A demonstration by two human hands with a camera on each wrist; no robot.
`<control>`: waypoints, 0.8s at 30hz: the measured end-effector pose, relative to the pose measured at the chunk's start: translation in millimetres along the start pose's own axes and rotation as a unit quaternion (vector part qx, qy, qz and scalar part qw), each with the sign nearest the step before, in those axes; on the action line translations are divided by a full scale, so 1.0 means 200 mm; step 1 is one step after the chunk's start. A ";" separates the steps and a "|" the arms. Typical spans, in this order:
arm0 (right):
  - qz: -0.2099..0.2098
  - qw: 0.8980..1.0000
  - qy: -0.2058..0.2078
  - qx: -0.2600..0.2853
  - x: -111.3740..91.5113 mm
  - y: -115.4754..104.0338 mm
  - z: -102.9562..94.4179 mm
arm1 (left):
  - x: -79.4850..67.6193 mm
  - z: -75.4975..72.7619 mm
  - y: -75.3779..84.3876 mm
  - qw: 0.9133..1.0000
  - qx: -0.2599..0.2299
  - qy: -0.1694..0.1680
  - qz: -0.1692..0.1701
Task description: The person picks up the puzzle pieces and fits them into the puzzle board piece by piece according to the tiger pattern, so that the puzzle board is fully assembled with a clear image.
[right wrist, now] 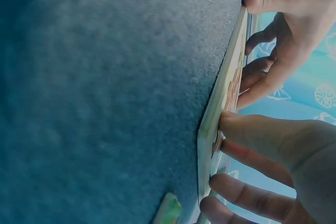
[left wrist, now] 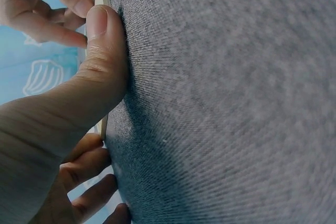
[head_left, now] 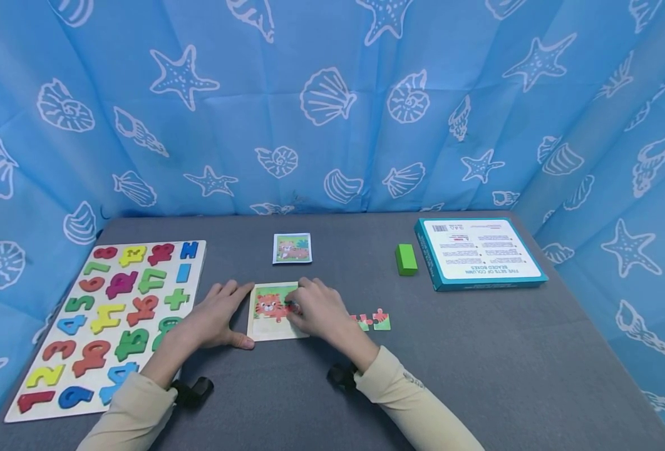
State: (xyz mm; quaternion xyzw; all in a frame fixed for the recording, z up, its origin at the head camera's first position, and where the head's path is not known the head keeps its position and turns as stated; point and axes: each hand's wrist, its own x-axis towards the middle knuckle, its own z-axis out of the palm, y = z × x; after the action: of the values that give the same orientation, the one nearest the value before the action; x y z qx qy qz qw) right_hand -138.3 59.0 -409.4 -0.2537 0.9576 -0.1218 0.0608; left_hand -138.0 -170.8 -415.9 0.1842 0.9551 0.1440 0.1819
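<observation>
A wooden jigsaw board (head_left: 278,330) lies on the table, with a tiger's head in its joined pieces (head_left: 268,303). My left hand (head_left: 215,315) braces the board's left side, thumb at the near corner and forefinger at the far one. In the left wrist view, the left thumb (left wrist: 102,51) lies along the board's edge. Over the board's right part, my right hand (head_left: 322,311) pinches a reddish puzzle piece (right wrist: 218,144) between thumb and forefinger. The fingers hide most of that piece. Several loose puzzle pieces (head_left: 382,319) lie just right of the right hand.
A small picture card (head_left: 292,248) lies beyond the board. A green block (head_left: 406,259) and a teal-edged box (head_left: 483,254) stand at the back right. A large number board (head_left: 92,285) covers the table's left side. Blue shell-print curtain (head_left: 332,144) hangs behind.
</observation>
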 end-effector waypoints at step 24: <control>0.002 1.000 0.000 0.003 0.01 -0.01 -0.01 | 0.00 0.01 0.00 1.000 0.007 0.008 0.001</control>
State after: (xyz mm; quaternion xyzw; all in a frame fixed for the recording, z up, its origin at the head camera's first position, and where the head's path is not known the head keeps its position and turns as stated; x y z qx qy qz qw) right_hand -140.5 56.9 -408.1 -0.2520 0.9577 -0.1244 0.0616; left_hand -137.7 -170.1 -418.9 0.1854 0.9574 0.1388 0.1726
